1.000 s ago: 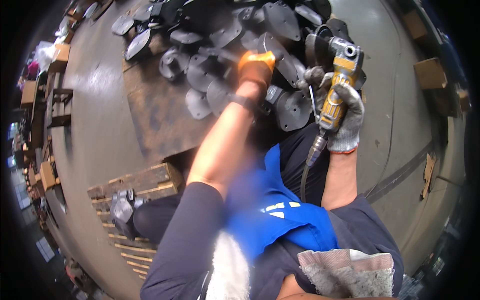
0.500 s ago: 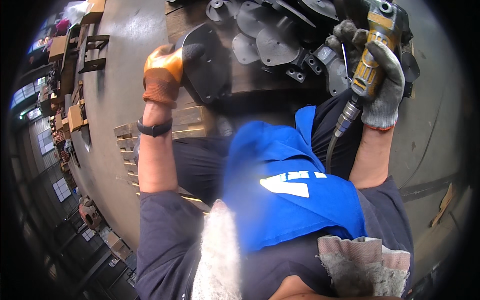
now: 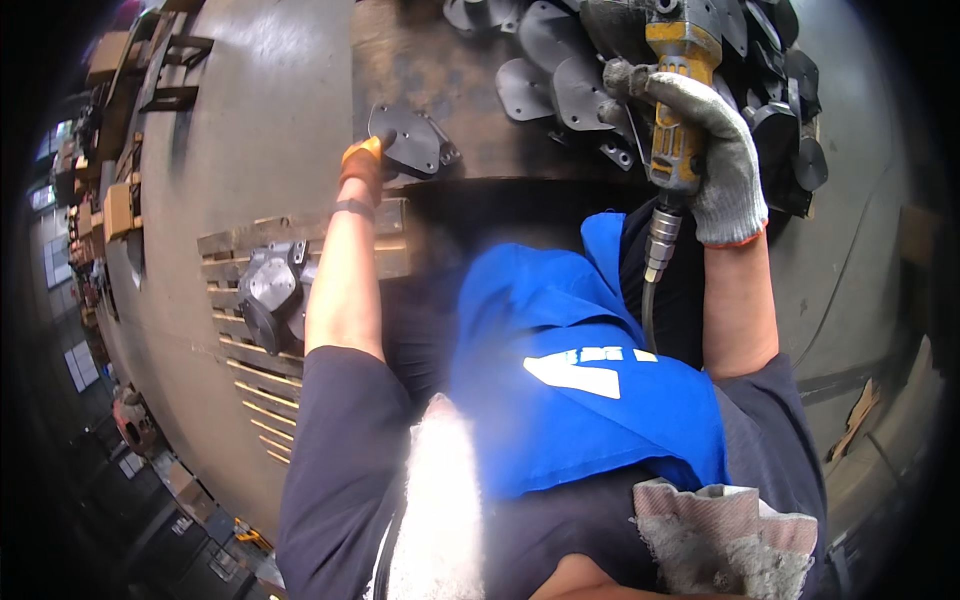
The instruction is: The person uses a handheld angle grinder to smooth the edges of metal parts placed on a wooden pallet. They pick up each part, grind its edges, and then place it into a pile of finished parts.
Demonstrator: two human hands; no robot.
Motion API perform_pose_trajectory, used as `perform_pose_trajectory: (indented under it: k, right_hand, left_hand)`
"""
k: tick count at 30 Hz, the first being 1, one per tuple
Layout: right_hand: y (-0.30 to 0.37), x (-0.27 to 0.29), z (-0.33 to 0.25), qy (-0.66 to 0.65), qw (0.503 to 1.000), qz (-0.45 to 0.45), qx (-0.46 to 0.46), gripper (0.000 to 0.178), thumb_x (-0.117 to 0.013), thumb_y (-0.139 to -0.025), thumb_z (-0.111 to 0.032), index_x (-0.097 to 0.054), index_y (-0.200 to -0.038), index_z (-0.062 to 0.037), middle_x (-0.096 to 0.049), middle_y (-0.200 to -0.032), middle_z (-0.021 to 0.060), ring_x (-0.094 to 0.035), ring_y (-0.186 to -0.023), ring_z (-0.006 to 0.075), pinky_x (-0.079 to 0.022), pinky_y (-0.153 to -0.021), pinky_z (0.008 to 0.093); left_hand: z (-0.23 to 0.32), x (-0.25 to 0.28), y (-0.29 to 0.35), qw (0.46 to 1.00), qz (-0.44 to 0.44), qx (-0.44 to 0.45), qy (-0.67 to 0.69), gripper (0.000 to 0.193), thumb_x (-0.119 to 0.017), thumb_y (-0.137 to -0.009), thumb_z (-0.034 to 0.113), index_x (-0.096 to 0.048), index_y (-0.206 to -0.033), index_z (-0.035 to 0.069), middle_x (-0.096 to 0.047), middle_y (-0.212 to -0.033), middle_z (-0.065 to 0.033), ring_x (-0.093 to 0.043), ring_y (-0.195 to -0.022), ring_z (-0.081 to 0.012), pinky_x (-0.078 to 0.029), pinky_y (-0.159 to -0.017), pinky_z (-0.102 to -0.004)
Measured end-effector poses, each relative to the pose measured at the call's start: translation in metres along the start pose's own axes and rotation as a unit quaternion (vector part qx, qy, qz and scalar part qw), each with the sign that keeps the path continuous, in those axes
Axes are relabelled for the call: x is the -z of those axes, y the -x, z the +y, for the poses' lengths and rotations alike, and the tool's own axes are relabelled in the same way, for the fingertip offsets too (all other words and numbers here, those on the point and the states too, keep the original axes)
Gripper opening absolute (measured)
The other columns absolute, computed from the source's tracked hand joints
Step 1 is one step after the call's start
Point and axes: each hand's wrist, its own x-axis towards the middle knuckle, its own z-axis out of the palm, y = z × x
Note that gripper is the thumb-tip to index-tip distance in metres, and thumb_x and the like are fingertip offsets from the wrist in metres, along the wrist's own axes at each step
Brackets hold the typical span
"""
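In an orange glove, my left hand grips the left edge of a dark metal plate part, its thumb over the face. The part has small holes and a block-like fitting at its right, and it rests on the brown tabletop near the front left. My right hand, in a grey knit glove, is wrapped around a yellow air grinder. A metal coupling and hose hang from the grinder's near end. Its far end lies over the heaped parts, and its working tip is hard to make out.
More dark plate parts lie heaped across the table's far middle and right. A wooden pallet stands at the left with several similar parts on it. A blue cloth apron covers my lap. Boxes line the far left.
My left hand has moved away from me and lowered the plate part onto the table. The grinder in my right hand has shifted left. The parts on the pallet now show.
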Motion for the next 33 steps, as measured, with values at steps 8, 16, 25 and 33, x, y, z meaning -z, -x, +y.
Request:
perform_pose_trajectory:
  k: [8, 16, 25, 33]
  right_hand:
    - [-0.020, -0.056, 0.056, -0.026, 0.994, -0.027, -0.104, 0.029, -0.059, -0.094, -0.013, -0.067, -0.113, 0.0077, -0.071, -0.108, 0.0148, -0.069, -0.097, 0.0238, -0.056, -0.092, 0.0345]
    - [-0.026, -0.067, 0.079, 0.136, 0.978, -0.047, -0.154, 0.025, -0.062, -0.093, -0.017, -0.072, -0.109, -0.0008, -0.072, -0.106, 0.0066, -0.067, -0.097, 0.0124, -0.051, -0.088, 0.0266]
    - [-0.040, -0.071, 0.142, 0.284, 0.894, 0.047, -0.345, 0.035, -0.080, -0.077, -0.034, -0.068, -0.096, -0.0076, -0.064, -0.078, 0.0013, -0.061, -0.066, 0.0098, -0.048, -0.058, 0.0251]
    - [-0.083, -0.043, 0.259, 0.234, 0.839, 0.042, -0.489, 0.026, -0.077, -0.082, -0.017, -0.068, -0.099, -0.0003, -0.068, -0.085, 0.0065, -0.067, -0.073, 0.0144, -0.059, -0.062, 0.0268]
  left_hand:
    - [-0.093, 0.119, -0.159, 0.991, 0.042, -0.039, -0.121, 0.058, -0.078, -0.082, 0.044, -0.064, -0.118, 0.002, -0.068, -0.112, -0.0148, -0.069, -0.094, -0.0306, -0.060, -0.075, -0.0400]
    - [-0.139, 0.148, -0.224, 0.990, 0.026, -0.025, -0.137, 0.064, -0.063, -0.090, 0.056, -0.058, -0.134, 0.009, -0.063, -0.129, -0.0136, -0.064, -0.111, -0.0295, -0.057, -0.089, -0.0429]
    - [-0.098, 0.056, -0.193, 0.978, 0.185, 0.054, -0.079, 0.063, -0.056, -0.091, 0.057, -0.065, -0.120, 0.002, -0.065, -0.125, -0.0241, -0.062, -0.117, -0.0400, -0.051, -0.096, -0.0459]
    - [-0.059, 0.052, -0.124, 0.943, 0.283, 0.023, -0.175, 0.046, -0.072, -0.082, 0.044, -0.071, -0.108, 0.007, -0.071, -0.111, -0.0180, -0.068, -0.107, -0.0363, -0.055, -0.088, -0.0437]
